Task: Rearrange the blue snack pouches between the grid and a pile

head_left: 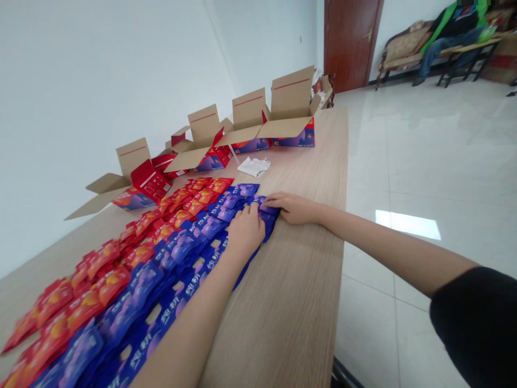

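Several rows of blue packets with white lettering and purple fruit pictures overlap along the table. At the far end of these rows, my right hand has its fingers on top of the end packet and its thumb near the packet's edge. Just to its left, my left hand has bent fingers closed on a blue packet in the same row; its fingertips are partly hidden. Red packets with orange fruit pictures lie in rows along the left of the blue ones.
Open cardboard boxes with raised flaps stand along the table's back. A white cloth-like item lies in front of them. The wooden table's right edge borders a tiled floor. A person sits on a bench near a door.
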A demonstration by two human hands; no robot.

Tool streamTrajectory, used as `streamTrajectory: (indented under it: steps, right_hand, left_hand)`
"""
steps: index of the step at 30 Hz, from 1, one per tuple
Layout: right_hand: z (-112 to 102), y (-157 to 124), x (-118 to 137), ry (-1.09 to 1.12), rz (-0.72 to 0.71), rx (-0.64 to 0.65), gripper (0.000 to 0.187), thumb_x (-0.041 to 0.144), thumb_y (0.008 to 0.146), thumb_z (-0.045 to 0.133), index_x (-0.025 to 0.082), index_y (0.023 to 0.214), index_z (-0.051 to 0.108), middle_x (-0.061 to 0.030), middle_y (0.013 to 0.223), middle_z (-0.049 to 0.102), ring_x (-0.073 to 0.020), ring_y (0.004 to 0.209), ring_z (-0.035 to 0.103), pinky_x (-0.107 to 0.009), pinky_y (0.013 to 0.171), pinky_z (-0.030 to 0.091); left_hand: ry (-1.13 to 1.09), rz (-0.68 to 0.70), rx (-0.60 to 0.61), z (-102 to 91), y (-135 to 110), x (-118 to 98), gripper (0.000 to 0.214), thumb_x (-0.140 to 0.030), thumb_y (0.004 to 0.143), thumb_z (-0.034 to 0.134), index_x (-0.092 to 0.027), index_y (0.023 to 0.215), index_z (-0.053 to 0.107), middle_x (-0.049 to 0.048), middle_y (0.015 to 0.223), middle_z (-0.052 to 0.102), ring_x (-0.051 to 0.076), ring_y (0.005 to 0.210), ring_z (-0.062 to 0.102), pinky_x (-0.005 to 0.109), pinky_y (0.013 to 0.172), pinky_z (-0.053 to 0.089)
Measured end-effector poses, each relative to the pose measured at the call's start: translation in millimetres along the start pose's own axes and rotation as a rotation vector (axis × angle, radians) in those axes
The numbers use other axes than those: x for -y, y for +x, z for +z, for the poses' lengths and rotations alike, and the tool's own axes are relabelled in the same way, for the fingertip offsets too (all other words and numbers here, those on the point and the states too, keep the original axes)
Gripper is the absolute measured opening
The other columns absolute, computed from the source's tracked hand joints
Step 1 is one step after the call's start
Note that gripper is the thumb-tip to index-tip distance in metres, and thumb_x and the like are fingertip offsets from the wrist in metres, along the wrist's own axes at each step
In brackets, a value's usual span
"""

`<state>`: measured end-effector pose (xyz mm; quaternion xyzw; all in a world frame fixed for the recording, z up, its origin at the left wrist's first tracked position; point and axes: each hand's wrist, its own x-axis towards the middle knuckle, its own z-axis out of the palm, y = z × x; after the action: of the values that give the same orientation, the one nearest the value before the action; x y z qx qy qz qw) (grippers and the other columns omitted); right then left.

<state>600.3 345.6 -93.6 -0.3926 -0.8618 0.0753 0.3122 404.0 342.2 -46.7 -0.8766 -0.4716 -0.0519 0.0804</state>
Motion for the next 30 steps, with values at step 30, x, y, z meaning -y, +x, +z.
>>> streamTrajectory:
  steps: [30]
  right_hand:
    - [8.3, -5.1, -1.0, -0.035, 0.024, -0.052, 0.037, 0.029, 0.094, 0.048, 0.018, 0.123, 0.068, -0.0152, 0.133, 0.061, -0.0291, 0.124, 0.057, -0.050, 0.108, 0.042]
  left_hand:
    - [-0.111, -0.020, -0.013, -28.3, -74.6, 35.4, 0.045, -0.031, 0.097, 0.040, -0.020, 0.140, 0.048, 0.0109, 0.155, 0.036, 0.028, 0.141, 0.035, 0.044, 0.109, 0.040]
